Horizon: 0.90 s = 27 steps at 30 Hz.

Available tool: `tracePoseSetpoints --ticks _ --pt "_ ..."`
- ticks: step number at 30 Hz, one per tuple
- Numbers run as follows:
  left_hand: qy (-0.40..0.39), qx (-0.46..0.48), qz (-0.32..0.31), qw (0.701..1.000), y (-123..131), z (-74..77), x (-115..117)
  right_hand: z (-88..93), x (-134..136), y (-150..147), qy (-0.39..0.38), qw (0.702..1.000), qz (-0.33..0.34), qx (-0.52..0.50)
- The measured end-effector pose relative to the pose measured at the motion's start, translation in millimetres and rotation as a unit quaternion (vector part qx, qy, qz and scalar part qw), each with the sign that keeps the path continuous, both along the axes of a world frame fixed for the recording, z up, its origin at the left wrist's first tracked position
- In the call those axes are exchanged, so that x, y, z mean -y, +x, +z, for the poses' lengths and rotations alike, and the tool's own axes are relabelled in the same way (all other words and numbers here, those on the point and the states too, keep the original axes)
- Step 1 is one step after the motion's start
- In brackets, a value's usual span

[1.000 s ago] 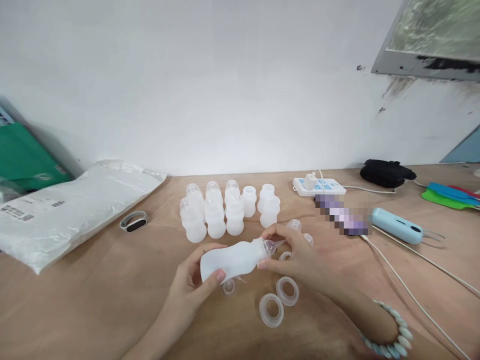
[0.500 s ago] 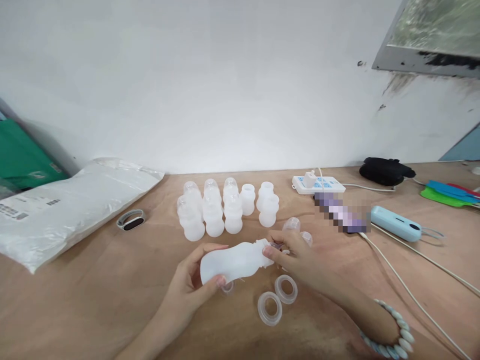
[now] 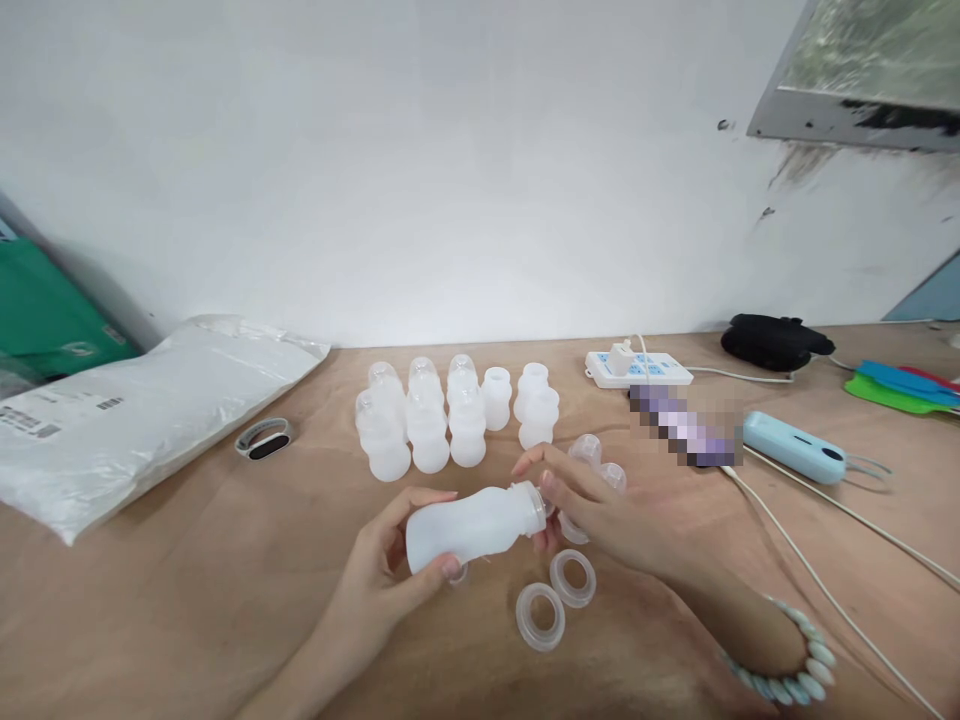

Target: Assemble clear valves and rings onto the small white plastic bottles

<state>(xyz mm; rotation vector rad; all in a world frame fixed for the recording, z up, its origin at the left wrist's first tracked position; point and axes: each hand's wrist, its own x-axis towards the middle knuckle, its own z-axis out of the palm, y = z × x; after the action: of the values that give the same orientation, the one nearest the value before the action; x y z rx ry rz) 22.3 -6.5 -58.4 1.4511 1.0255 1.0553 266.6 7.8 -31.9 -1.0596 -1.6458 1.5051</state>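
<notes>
A frosted white baby bottle [image 3: 472,525] lies nearly level in the air, its neck toward the right. My left hand [image 3: 394,565] is wrapped round its base end, thumb in front and fingers behind. On the bottle's neck is a clear screw collar [image 3: 535,508]. My right hand [image 3: 581,510] is at that end, its fingers spread about the collar and the thumb near the tip; firm contact cannot be made out. Below it two clear collar rings [image 3: 540,617] lie on the table. Clear domed caps [image 3: 585,450] lie partly behind my right hand. Another clear piece [image 3: 457,575] shows under the bottle.
Capped bottles [image 3: 427,430] stand in rows behind, beside several uncapped bottles [image 3: 538,415]. At left are a white plastic parcel [image 3: 165,400] and a fitness band [image 3: 264,440]. A power strip [image 3: 637,370], a blurred phone [image 3: 682,425], a light blue device [image 3: 795,447] and cables lie at right.
The fingers of my right hand have loosened and spread from the bottle's neck, leaving the collar in view. The bottle has shifted slightly in my left hand's hold.
</notes>
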Motion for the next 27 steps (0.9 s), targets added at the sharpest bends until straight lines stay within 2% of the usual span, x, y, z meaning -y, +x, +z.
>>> tracePoseSetpoints --ticks 3,5,8,12,14,18,23,27 --pt "0.012 0.004 0.020 1.000 -3.1 -3.3 -1.3 5.6 -0.9 4.2 -0.027 0.999 0.032 0.006" --pt "0.023 0.006 0.022 0.999 -3.8 -3.9 -0.6 5.4 -2.4 5.1 -0.027 0.999 0.025 0.040" --pt "0.024 -0.003 0.012 1.000 -2.0 -1.3 1.3 1.6 -4.9 5.7 0.023 0.996 -0.003 0.082" --pt "0.007 0.006 0.011 1.000 1.1 3.9 1.4 3.9 -5.4 8.9 0.076 0.996 -0.003 0.050" --pt "-0.002 0.010 0.013 1.000 1.4 5.3 0.7 6.2 -4.6 9.5 0.062 0.997 0.004 0.042" --pt "0.001 0.007 0.011 1.000 0.2 2.4 -0.2 6.0 -4.0 8.6 0.034 0.998 -0.031 0.052" --pt "0.000 0.020 0.005 1.000 -1.3 -6.4 -0.4 4.0 -4.8 8.0 0.071 0.997 0.023 0.029" --pt "-0.028 0.006 -0.010 1.000 0.1 -1.4 -0.9 0.9 -2.0 4.4 0.076 0.995 -0.037 0.061"
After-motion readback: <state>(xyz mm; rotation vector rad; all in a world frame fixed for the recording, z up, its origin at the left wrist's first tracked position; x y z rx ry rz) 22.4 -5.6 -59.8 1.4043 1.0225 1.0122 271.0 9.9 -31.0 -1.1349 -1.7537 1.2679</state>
